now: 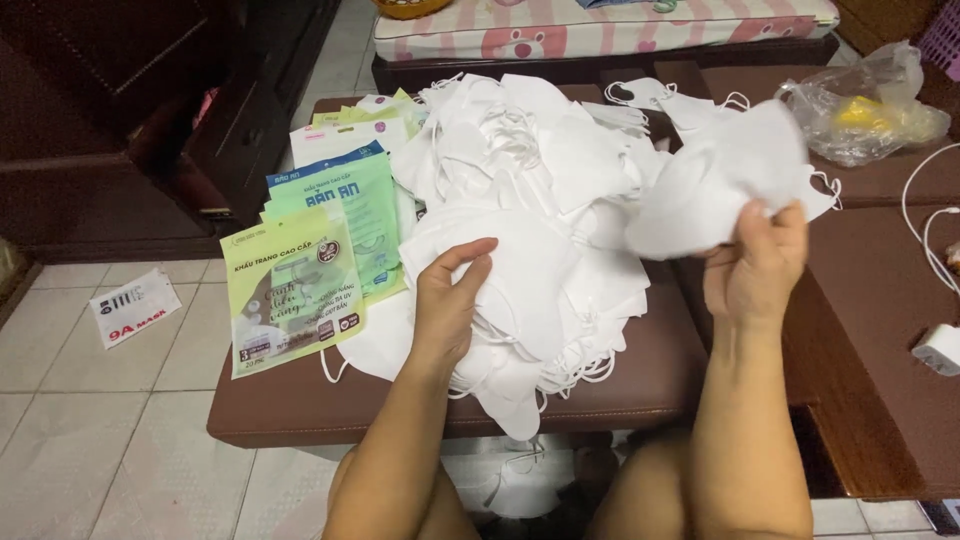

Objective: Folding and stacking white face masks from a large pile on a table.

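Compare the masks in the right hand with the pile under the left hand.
The right hand holds a small bunch of masks lifted off the stool; the mask pile is far larger and lies heaped on the brown stool. The left hand rests flat on the pile; the bunch is pinched by its lower edge. Both are white with ear loops.

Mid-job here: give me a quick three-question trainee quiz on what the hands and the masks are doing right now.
1. True or false: the right hand holds white masks lifted above the stool.
2. What does the left hand rest on?
A. the flat packets
B. the mask pile
C. the clear plastic bag
3. On which side of the mask pile do the flat packets lie, seen from the head camera?

Key
1. True.
2. B; the clear plastic bag sits far right, untouched.
3. Left, on the brown stool.
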